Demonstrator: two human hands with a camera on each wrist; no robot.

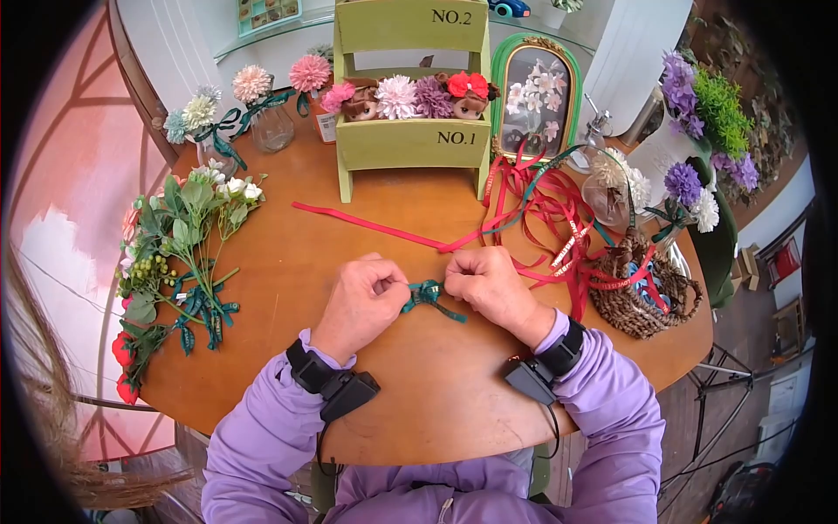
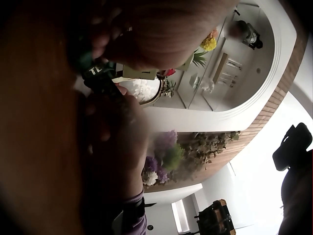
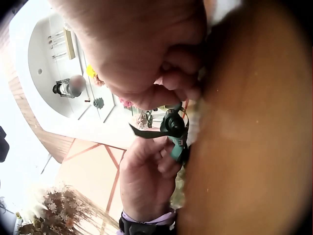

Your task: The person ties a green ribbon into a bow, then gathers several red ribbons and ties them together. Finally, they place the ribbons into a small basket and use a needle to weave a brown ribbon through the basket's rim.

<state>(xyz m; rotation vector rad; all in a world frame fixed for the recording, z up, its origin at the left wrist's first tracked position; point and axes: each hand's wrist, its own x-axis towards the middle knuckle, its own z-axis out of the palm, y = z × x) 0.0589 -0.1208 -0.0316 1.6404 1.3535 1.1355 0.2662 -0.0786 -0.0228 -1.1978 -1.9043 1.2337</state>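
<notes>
A dark green ribbon bow with pale lettering sits between two hands over the front middle of the table. The left hand pinches the bow's left side between thumb and fingers. On the opposite side, the right hand has its fingers curled and its fingertips at the bow's right loop. One ribbon tail slants down toward the right. In the right wrist view, the knotted ribbon shows rolled loops and a loose tail. The left wrist view is dark around the ribbon, and fingers hide part of it.
Red ribbon runs across the table to a tangle at right, beside a woven basket. Artificial flowers with green bows lie at left. A green two-tier stand, a framed flower picture and glass vases line the back.
</notes>
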